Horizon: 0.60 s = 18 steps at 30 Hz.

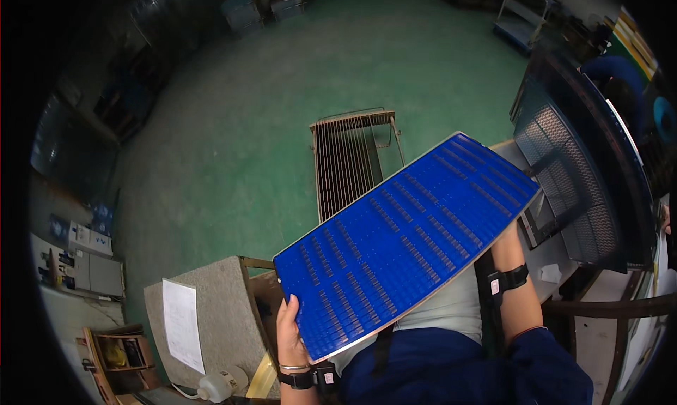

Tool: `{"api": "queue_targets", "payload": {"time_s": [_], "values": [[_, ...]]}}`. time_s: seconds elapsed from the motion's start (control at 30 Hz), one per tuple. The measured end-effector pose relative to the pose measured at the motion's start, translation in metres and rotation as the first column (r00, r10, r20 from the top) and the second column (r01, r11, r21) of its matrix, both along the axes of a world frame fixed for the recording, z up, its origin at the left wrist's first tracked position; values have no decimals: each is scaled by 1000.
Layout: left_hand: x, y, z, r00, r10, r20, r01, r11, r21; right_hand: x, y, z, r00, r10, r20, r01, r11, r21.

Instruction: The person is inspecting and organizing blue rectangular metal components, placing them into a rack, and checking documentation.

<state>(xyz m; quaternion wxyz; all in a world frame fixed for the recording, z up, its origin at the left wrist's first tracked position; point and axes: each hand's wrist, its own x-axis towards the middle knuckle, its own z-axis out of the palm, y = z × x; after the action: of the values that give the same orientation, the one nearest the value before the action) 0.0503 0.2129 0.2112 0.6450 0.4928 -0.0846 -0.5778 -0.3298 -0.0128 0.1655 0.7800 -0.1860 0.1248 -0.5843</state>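
Head view: the left hand (290,332) clasps the near corner of a blue slotted tray (407,240), tilted up over the person's lap. The right hand (505,237) props the tray's far edge from beneath, fingers hidden, so that grip can't be judged. A wire rack (348,159) stands on the green floor (240,123) beyond.

A wire rack (350,161) stands on the green floor (268,109); a paper sheet (182,324), perhaps a form, lies nearby.

The left hand (290,334), wrist banded, rises from the lower edge with fingers curled in a grip, while the right hand (505,237) reaches farther forward, forearm raised, wrist strapped, fingers hidden.
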Motion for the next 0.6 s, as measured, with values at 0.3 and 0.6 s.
{"api": "queue_targets", "payload": {"time_s": [0.3, 0.6], "values": [[-60, -39, -9, 979, -7, -202, -47, 964, -263, 134, 114, 58, 952, 178, -248, -157, 982, 103], [-60, -68, -47, 799, -548, 248, 542, 835, 99, 101, 37, 55, 638, -290, -714, 221, 956, -191]]}}
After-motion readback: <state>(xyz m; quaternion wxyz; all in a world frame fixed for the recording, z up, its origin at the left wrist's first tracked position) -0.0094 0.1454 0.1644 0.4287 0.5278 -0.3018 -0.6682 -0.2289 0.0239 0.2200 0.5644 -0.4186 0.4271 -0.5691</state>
